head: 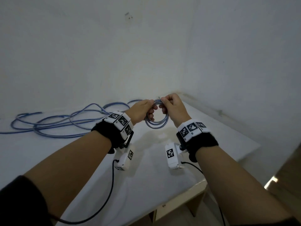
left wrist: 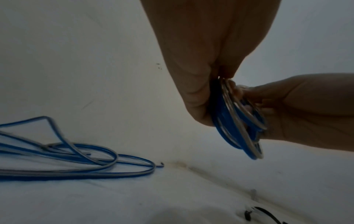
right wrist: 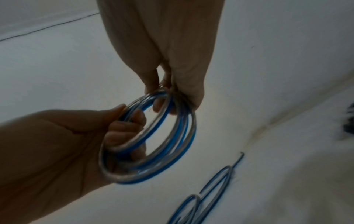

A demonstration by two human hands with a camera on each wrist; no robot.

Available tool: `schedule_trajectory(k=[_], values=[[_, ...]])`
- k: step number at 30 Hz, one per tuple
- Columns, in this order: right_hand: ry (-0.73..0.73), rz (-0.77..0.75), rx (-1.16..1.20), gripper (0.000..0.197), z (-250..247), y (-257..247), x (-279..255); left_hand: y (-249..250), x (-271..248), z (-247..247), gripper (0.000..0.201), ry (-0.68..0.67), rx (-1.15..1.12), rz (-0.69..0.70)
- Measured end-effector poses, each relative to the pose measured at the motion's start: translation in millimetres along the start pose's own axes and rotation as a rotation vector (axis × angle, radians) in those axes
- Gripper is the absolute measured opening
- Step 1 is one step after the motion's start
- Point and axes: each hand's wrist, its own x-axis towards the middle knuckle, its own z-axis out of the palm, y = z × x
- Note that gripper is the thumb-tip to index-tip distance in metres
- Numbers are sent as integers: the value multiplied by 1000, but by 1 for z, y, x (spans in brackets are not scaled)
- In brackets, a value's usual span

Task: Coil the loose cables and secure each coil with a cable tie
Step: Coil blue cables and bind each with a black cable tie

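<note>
Holding one finished coil (head: 156, 119) above the bench (head: 219, 128).
Left hand (head: 141, 110) and right hand (head: 173, 106) both grip it; no tie visible, loose cables (head: 65, 123) remain.

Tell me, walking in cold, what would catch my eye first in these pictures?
First, the small blue-and-silver coil, held up above the white table between the left hand and the right hand, both gripping its top. Next, the loose cable of the same colours, sprawled in loops on the table to the left, near the wall. Then the wristbands with black-and-white square markers on both wrists.
</note>
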Motion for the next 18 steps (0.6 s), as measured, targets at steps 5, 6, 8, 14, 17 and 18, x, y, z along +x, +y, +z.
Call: schedule_trajectory(k=[5, 6, 8, 14, 17, 18], values=[[-76, 243, -276, 23, -65, 13, 1, -4, 15, 35, 37, -9, 58, 8], [-116, 270, -481, 20, -81, 16, 1, -6, 18, 41, 37, -14, 66, -1], [-261, 324, -905, 17, -109, 22, 1, -11, 23, 50, 37, -18, 85, -19], [-567, 442, -1349, 28, -138, 49, -6, -20, 33, 63, 37, -25, 115, -57], [-573, 427, -1363, 26, -138, 57, -13, -19, 33, 67, 36, -27, 106, -74], [-579, 427, -1364, 24, -136, 57, -13, -19, 32, 67, 36, -27, 109, -73]])
